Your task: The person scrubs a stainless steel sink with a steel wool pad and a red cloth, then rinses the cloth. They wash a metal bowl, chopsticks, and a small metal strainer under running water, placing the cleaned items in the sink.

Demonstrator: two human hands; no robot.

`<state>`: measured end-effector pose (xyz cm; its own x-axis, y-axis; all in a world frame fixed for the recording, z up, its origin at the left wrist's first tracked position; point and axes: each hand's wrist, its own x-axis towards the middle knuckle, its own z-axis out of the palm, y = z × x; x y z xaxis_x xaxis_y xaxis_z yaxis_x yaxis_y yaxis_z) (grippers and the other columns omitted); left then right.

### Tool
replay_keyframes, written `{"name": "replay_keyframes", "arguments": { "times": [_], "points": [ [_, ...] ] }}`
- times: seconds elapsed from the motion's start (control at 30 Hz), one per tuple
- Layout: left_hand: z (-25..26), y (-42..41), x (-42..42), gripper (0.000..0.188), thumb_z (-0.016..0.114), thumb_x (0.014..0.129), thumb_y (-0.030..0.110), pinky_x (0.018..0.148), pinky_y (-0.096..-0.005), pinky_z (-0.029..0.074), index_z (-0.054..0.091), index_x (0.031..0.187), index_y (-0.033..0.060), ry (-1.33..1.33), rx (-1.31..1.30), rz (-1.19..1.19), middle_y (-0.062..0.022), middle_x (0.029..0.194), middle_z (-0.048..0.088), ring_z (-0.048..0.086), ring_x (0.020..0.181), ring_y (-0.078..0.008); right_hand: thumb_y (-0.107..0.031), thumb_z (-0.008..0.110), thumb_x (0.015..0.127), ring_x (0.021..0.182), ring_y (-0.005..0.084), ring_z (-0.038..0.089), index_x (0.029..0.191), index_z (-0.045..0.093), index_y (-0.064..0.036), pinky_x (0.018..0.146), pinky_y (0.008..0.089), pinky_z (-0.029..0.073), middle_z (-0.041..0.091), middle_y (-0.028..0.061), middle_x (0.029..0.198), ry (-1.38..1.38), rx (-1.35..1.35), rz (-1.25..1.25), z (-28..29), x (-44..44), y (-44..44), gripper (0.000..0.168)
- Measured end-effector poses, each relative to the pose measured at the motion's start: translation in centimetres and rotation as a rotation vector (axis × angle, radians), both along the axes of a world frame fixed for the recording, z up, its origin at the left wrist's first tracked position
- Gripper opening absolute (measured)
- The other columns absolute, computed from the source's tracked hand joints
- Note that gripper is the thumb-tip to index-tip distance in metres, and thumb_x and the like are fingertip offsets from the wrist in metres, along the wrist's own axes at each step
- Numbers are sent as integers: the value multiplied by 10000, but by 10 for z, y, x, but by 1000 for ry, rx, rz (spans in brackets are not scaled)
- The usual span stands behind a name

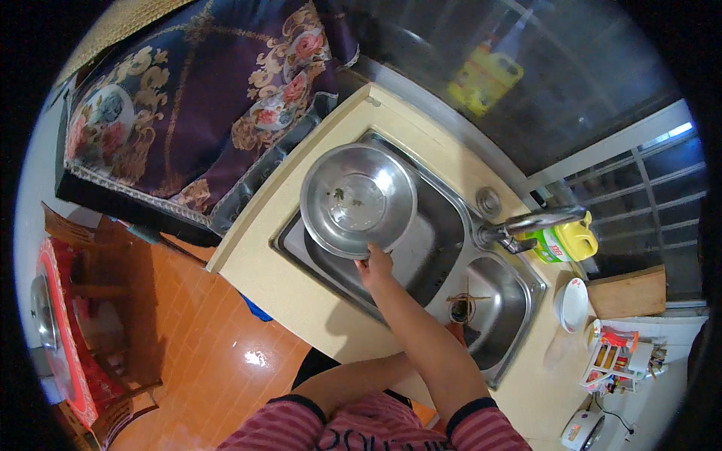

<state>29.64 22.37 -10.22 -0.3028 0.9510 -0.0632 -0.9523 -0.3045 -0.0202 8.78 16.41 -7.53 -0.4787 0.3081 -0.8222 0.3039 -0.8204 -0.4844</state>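
A wide stainless steel basin (389, 206) is tilted over the large sink bowl (437, 248). My right hand (375, 267) grips its near rim, thumb on the inside. A few small green bits (338, 194) lie inside the basin. My left forearm passes beneath the right one, which hides the left hand. Just past the right forearm shows a dark reddish patch (456, 334); whether it belongs to that hand is unclear. Crossed thin sticks (468, 297) rest over a round opening in the small sink bowl (502, 299).
The faucet (524, 221) stands behind the sink, beside a yellow detergent jug (575, 239). To the right are white bowls (572, 304), a wooden board (629, 293) and a rack (612, 361). A patterned purple cloth (208, 96) covers furniture at left; a red-covered table (67, 338) stands below it.
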Motion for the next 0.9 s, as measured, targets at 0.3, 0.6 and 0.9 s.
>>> {"name": "replay_keyframes", "arguments": {
  "times": [0.3,0.6,0.9],
  "points": [
    [-47,33,23,98,386,896,152,700,-265,397,466,894,96,-25,247,108,0,844,479,454,761,-98,-128,554,783,745,208,506,1043,415,-79,591,330,488,474,87,920,-59,94,-145,-24,6,12,298],
    [37,-28,-34,116,414,887,157,726,-274,398,472,968,98,-73,103,-37,7,870,490,474,798,-109,-122,551,778,767,229,513,1019,434,-59,634,354,493,485,97,925,-207,172,-118,-42,10,26,276],
    [12,-10,-20,134,446,867,174,704,-277,399,472,977,104,8,68,-92,-9,875,511,487,799,-121,-129,522,768,746,202,526,847,490,-42,602,297,481,513,79,862,-132,-63,17,-27,38,29,121]
  ]
}}
